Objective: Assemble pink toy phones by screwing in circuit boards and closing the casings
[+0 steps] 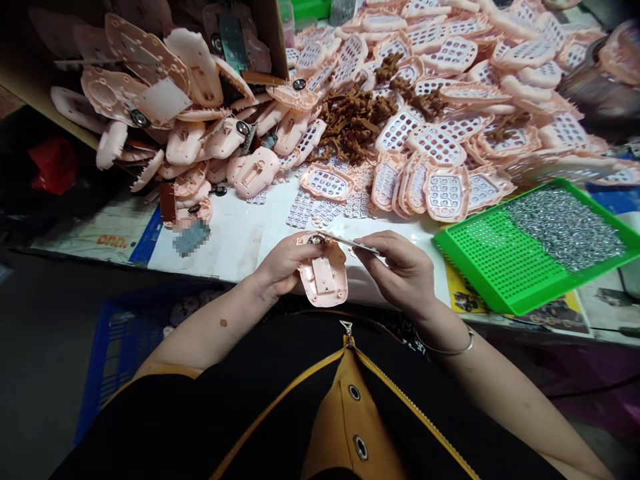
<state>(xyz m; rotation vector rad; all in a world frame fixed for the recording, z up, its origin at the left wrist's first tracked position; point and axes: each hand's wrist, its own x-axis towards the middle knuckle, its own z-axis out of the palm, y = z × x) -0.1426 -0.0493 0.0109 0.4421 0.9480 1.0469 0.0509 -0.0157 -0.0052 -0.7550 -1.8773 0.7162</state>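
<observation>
Near the table's front edge, my left hand [286, 263] grips a pink plastic shell [333, 280], its inner side up, with a round metal part at the top. The thumb lies over the shell's upper left. My right hand [403, 270] pinches a thin flat board [357, 245], seen almost edge-on, whose left end meets or overlaps the top of the shell. Behind the hands lie pink frames with white keypads [327, 183] and loose white keypad sheets [300, 210].
A green basket [493, 277] of small metal pieces stands at the right. At the upper left, a cardboard box [277, 33] spills pink shells. Brown parts [350, 120] and many keypad frames are heaped at the back. A blue crate [107, 347] is below the table.
</observation>
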